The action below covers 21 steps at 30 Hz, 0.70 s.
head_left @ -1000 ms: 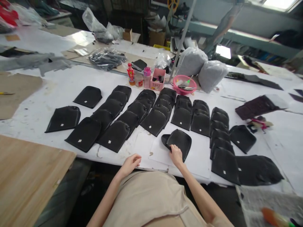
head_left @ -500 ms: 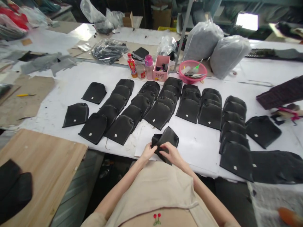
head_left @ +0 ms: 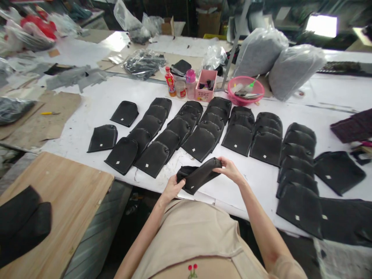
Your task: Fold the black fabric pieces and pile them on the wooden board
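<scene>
Between my hands, just above the table's front edge, is a black leather-like cover (head_left: 200, 176) with a small white sticker, its opening spread apart. My left hand (head_left: 173, 187) grips its left end, thumb on the near side. At the far right corner, my right hand (head_left: 228, 169) pinches the cover between thumb and fingers. Similar black covers lie beyond it in overlapping rows, among them a left row (head_left: 122, 155), a middle row (head_left: 200, 139) and a right row (head_left: 299, 205). Most front pieces carry a white sticker.
Behind the rows stand a red-capped bottle (head_left: 170, 82), a jar (head_left: 180, 90), a pink box (head_left: 207, 85) and a pink basket (head_left: 245, 91). Filled plastic bags (head_left: 296, 69) sit at the back right. A wooden board (head_left: 72, 193) with black pieces is at left.
My right hand has moved right and up to the cover's far corner. The cover, earlier bunched between close hands, is now turned sideways and stretched with its opening wider. The view has shifted slightly.
</scene>
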{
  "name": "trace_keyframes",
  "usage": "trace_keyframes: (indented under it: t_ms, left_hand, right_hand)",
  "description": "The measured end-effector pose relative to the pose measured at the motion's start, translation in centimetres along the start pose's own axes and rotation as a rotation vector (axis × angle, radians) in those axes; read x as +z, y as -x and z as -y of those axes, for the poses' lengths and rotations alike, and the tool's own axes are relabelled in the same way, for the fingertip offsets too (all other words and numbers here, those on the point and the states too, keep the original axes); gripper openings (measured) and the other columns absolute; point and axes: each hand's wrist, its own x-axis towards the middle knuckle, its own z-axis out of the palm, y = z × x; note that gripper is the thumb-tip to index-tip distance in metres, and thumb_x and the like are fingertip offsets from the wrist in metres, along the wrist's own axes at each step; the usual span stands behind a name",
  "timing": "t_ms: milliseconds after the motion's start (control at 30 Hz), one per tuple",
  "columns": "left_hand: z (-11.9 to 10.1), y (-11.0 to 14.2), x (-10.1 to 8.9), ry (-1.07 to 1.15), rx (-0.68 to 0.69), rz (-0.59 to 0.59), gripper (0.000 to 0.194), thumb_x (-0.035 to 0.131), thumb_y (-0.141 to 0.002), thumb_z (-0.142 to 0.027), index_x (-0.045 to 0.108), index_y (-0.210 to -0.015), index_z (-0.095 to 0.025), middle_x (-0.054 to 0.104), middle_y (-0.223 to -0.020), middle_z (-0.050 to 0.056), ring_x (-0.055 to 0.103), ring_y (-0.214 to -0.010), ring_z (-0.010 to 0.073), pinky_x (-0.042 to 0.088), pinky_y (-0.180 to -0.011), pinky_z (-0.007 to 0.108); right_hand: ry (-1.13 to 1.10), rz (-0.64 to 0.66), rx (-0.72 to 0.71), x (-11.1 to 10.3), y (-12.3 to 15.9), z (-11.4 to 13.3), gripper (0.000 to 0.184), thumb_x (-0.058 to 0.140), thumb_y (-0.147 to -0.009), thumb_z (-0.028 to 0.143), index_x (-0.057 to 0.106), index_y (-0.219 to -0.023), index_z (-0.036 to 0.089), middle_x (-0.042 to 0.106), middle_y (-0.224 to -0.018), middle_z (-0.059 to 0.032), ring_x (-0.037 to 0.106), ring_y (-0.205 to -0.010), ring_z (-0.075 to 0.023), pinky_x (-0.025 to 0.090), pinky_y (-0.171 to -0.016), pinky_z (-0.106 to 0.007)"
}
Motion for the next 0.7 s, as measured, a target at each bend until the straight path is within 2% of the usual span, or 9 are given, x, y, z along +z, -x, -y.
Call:
trace_keyframes:
  t_ms: [67, 133, 267, 500, 600, 700]
  left_hand:
    - [0.3, 0.1, -0.8, -0.041, -0.031, -0.103, 0.031, 0.06, -0.08, -0.034, 0.07, -0.095, -0.009, 0.074, -0.091, 0.008, 0.066, -0.09, 0.0247, 0.052, -0.086, 0.036]
    - [0.6, 0.3, -1.4, -0.067, -0.047, -0.142, 0.032, 0.06, -0.08, -0.035, 0.069, -0.097, -0.009, 0.074, -0.093, 0.009, 0.067, -0.091, 0.0254, 0.052, -0.085, 0.036]
    - [1.0, 0.6, -2.2, -0.103, -0.03, -0.168, 0.037, 0.064, -0.078, -0.032, 0.065, -0.107, -0.01, 0.072, -0.1, 0.01, 0.066, -0.098, 0.0258, 0.051, -0.091, 0.038]
    - [2.0, 1.6, -3.8, 0.029, 0.029, -0.219, 0.067, 0.07, -0.077, -0.036, 0.045, -0.135, -0.014, 0.06, -0.127, 0.016, 0.06, -0.117, 0.0279, 0.046, -0.102, 0.044]
    - [2.0, 2.1, -4.8, 0.006, 0.059, -0.262, 0.081, 0.072, -0.075, -0.033, 0.033, -0.145, -0.017, 0.048, -0.14, 0.018, 0.051, -0.129, 0.0296, 0.041, -0.108, 0.046]
    - [1.3, 2.8, -6.0, 0.049, 0.171, -0.201, 0.08, 0.068, -0.078, -0.029, 0.03, -0.148, -0.02, 0.04, -0.149, 0.016, 0.04, -0.139, 0.029, 0.034, -0.114, 0.044]
  right_hand:
    - [-0.022, 0.087, 0.068, 0.2, 0.6, 1.5, 0.029, 0.078, -0.068, 0.035, 0.07, -0.091, 0.019, 0.072, -0.082, -0.0012, 0.067, -0.079, -0.024, 0.055, -0.075, -0.036]
    - [-0.061, 0.132, 0.093, 0.6, 1.3, 2.8, 0.028, 0.076, -0.07, 0.034, 0.072, -0.093, 0.019, 0.073, -0.082, -0.0003, 0.067, -0.076, -0.0232, 0.055, -0.07, -0.033]
    - [-0.041, 0.145, 0.028, 1.7, 2.2, 5.0, 0.022, 0.074, -0.071, 0.029, 0.073, -0.091, 0.02, 0.074, -0.083, 0.0009, 0.067, -0.076, -0.0226, 0.054, -0.069, -0.031]
    - [0.074, 0.112, -0.051, 2.7, 3.4, 7.2, 0.015, 0.072, -0.071, 0.028, 0.072, -0.084, 0.02, 0.07, -0.075, 0.0016, 0.063, -0.071, -0.0201, 0.052, -0.065, -0.028]
    - [0.096, 0.114, -0.048, 3.3, 3.7, 8.1, 0.016, 0.072, -0.071, 0.029, 0.072, -0.084, 0.019, 0.069, -0.073, 0.0018, 0.062, -0.068, -0.0191, 0.051, -0.064, -0.028]
    - [0.125, 0.127, -0.062, 4.1, 3.8, 9.1, 0.018, 0.072, -0.071, 0.03, 0.072, -0.085, 0.019, 0.068, -0.072, 0.0015, 0.062, -0.068, -0.019, 0.051, -0.063, -0.027]
